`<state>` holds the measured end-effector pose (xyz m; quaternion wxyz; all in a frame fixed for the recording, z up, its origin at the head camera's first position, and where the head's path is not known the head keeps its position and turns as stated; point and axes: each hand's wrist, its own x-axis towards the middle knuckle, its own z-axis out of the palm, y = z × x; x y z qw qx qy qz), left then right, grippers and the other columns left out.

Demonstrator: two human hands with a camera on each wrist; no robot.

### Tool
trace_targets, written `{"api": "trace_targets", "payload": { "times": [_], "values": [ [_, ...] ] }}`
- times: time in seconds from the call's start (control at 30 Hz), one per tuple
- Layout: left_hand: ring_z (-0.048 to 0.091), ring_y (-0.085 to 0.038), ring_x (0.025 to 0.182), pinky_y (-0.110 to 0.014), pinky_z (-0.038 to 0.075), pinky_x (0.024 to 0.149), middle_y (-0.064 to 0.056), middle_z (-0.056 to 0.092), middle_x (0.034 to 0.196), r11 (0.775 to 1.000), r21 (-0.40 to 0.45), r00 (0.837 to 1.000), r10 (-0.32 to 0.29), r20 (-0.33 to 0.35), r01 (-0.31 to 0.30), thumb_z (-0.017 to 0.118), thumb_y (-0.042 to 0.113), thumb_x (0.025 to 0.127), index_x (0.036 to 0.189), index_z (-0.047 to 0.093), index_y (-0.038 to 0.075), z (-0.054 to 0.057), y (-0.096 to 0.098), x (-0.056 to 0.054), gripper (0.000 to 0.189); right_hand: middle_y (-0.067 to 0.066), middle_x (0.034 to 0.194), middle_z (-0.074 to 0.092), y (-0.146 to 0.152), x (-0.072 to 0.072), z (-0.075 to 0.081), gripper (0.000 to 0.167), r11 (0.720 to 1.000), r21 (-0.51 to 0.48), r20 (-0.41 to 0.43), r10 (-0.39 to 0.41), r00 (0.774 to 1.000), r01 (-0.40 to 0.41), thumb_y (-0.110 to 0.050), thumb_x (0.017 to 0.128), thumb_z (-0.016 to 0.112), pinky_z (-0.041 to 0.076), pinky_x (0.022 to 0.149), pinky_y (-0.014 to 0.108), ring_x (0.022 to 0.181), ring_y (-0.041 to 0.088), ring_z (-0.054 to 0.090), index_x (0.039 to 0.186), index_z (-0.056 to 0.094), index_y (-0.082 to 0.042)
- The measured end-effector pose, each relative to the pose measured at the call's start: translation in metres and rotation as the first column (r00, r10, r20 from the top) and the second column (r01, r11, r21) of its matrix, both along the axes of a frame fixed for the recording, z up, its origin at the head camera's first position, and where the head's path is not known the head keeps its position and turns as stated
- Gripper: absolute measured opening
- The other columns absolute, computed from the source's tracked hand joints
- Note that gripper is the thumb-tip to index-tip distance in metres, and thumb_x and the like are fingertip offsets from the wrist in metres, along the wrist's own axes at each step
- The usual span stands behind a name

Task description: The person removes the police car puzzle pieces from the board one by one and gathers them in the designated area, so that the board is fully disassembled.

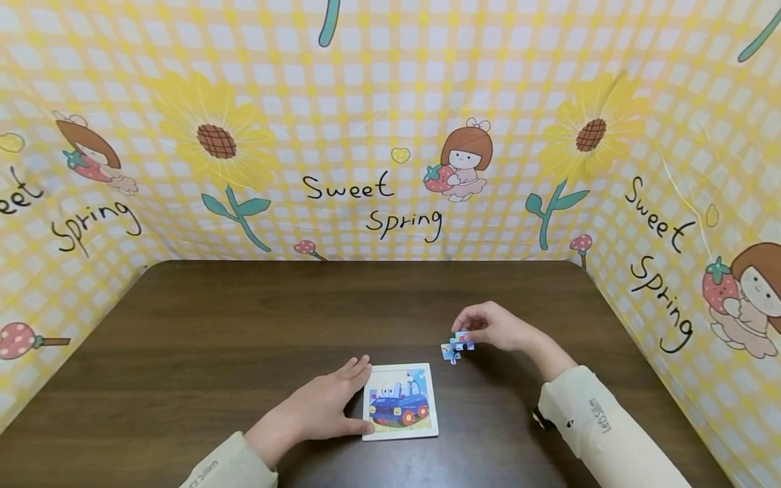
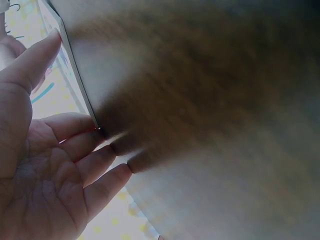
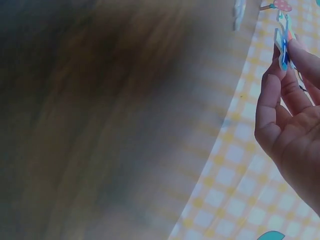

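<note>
A square jigsaw puzzle in a white frame (image 1: pixel 434 407) lies on the table, showing a blue cartoon car; its upper-left part is pale and blank. My left hand (image 1: pixel 320 404) rests against the frame's left side, thumb at the lower corner and fingers, nearly straight, by the upper one. In the left wrist view, the thumb (image 2: pixel 37 60) touches the frame's edge. To the right of the puzzle, my right hand (image 1: pixel 494 327) pinches a colourful jigsaw piece (image 3: pixel 284 47) between thumb and fingers. Another jigsaw piece (image 1: pixel 450 353) shows just below it, overlapping it in the head view.
The dark brown wooden table (image 1: pixel 244 325) has rounded far corners. A yellow checked cloth (image 1: pixel 342 102) with printed flowers and figures stands around its back and sides.
</note>
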<state>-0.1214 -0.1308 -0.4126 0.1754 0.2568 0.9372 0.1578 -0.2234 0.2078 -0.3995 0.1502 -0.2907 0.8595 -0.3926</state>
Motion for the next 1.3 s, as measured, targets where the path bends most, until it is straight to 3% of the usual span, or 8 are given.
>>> {"api": "trace_targets", "payload": {
  "times": [0.6,0.83,1.07,1.3],
  "values": [
    [0.027,-0.031,0.152,-0.053,0.037,0.114,-0.012,0.028,0.164,1.000,-0.009,1.000,-0.003,-0.004,0.002,0.071,0.058,0.084,0.153,0.035,0.003,0.002,0.001,0.000,0.096,0.009,0.081,0.062,0.015,-0.005,-0.011,0.010,0.998,0.052,0.078,0.027,0.997,-0.031,0.003,0.090,0.067,0.043,0.062,0.021,0.071,0.012,0.051,0.100,0.069,0.003],
    [0.027,-0.031,0.152,-0.054,0.037,0.114,-0.012,0.028,0.164,1.000,-0.005,1.000,0.003,0.002,-0.003,0.071,0.058,0.084,0.153,0.035,0.003,0.002,0.001,0.001,0.096,0.013,0.083,0.063,0.019,-0.004,-0.012,0.012,0.998,0.049,0.052,0.036,0.998,-0.038,0.006,0.089,0.066,0.045,0.063,0.021,0.073,0.012,0.053,0.100,0.068,0.005],
    [0.027,-0.031,0.152,-0.054,0.036,0.114,-0.012,0.027,0.164,1.000,-0.002,1.000,0.002,0.009,-0.002,0.071,0.057,0.084,0.153,0.035,0.003,0.001,0.001,0.001,0.095,0.012,0.090,0.064,0.022,-0.004,-0.011,0.013,0.999,0.052,0.027,-0.005,1.000,0.004,0.007,0.091,0.064,0.048,0.069,0.022,0.080,0.013,0.056,0.103,0.066,0.006],
    [0.027,-0.031,0.152,-0.053,0.036,0.114,-0.012,0.028,0.164,1.000,-0.006,1.000,0.003,0.007,-0.003,0.071,0.057,0.084,0.153,0.035,0.003,0.001,0.001,0.000,0.095,0.010,0.087,0.063,0.012,-0.001,-0.007,0.013,0.999,0.018,0.025,0.032,0.999,-0.033,0.005,0.091,0.064,0.048,0.066,0.022,0.074,0.014,0.056,0.104,0.065,0.006]
  ]
}}
